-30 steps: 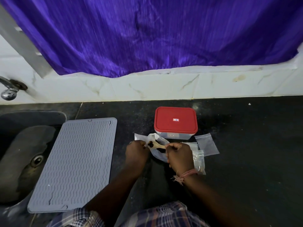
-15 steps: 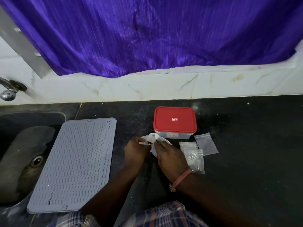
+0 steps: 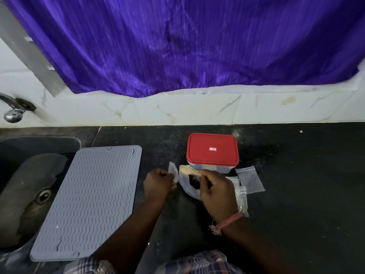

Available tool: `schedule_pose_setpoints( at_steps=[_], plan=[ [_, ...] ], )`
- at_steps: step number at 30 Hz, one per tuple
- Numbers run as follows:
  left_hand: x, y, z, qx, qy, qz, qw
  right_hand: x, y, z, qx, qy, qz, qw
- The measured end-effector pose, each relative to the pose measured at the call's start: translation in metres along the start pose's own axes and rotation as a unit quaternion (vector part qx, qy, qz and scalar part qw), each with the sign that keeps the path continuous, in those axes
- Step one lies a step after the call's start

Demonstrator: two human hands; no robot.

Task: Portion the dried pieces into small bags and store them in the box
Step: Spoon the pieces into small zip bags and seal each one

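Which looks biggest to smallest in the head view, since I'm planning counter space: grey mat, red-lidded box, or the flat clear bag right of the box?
1. grey mat, by far the largest.
2. red-lidded box.
3. flat clear bag, the smallest.

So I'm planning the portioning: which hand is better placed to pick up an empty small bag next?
Probably the right hand. The empty bags lie just off its right side, and the box is right ahead. The left hand grips the big bag on the far side.
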State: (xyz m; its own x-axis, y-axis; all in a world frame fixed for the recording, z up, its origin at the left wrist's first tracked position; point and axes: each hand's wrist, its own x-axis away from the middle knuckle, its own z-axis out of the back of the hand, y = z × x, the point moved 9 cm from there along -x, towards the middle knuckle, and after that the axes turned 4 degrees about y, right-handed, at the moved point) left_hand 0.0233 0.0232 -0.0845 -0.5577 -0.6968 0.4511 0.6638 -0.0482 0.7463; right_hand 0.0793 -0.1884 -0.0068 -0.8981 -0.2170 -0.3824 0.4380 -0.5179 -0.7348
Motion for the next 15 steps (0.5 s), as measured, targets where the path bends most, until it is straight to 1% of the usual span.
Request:
schedule_pose_setpoints(
  at_steps=[2, 3, 5, 7, 9, 11, 13, 15],
  plan=[
    [-0.001, -0.012, -0.002, 0.037, -0.004, 0.051, 0.998, 0.002, 0.023, 0.009, 0.001, 0.016, -0.047, 0.999],
    [0.001, -0.018, -0.007, 0.071, -0.013, 0.078, 0.994, 0.004, 0.033, 0.010, 0.019, 0.011, -0.063, 0.998],
    [0.008, -0.027, -0.024, 0.146, -0.040, 0.135, 0.979, 0.010, 0.051, 0.005, 0.074, -0.036, -0.074, 0.994],
    [0.014, -0.034, -0.045, 0.175, -0.077, 0.159, 0.969, 0.020, 0.059, -0.007, 0.129, -0.094, -0.061, 0.985],
    [0.018, -0.039, -0.064, 0.176, -0.106, 0.160, 0.966, 0.026, 0.057, -0.016, 0.178, -0.124, -0.021, 0.976],
    [0.018, -0.042, -0.077, 0.186, -0.118, 0.166, 0.961, 0.031, 0.054, -0.029, 0.224, -0.155, 0.022, 0.962],
    [0.021, -0.044, -0.088, 0.189, -0.148, 0.191, 0.952, 0.034, 0.052, -0.038, 0.245, -0.173, 0.045, 0.953],
    [0.021, -0.048, -0.097, 0.214, -0.166, 0.221, 0.937, 0.036, 0.050, -0.043, 0.257, -0.169, 0.046, 0.950]
  ],
)
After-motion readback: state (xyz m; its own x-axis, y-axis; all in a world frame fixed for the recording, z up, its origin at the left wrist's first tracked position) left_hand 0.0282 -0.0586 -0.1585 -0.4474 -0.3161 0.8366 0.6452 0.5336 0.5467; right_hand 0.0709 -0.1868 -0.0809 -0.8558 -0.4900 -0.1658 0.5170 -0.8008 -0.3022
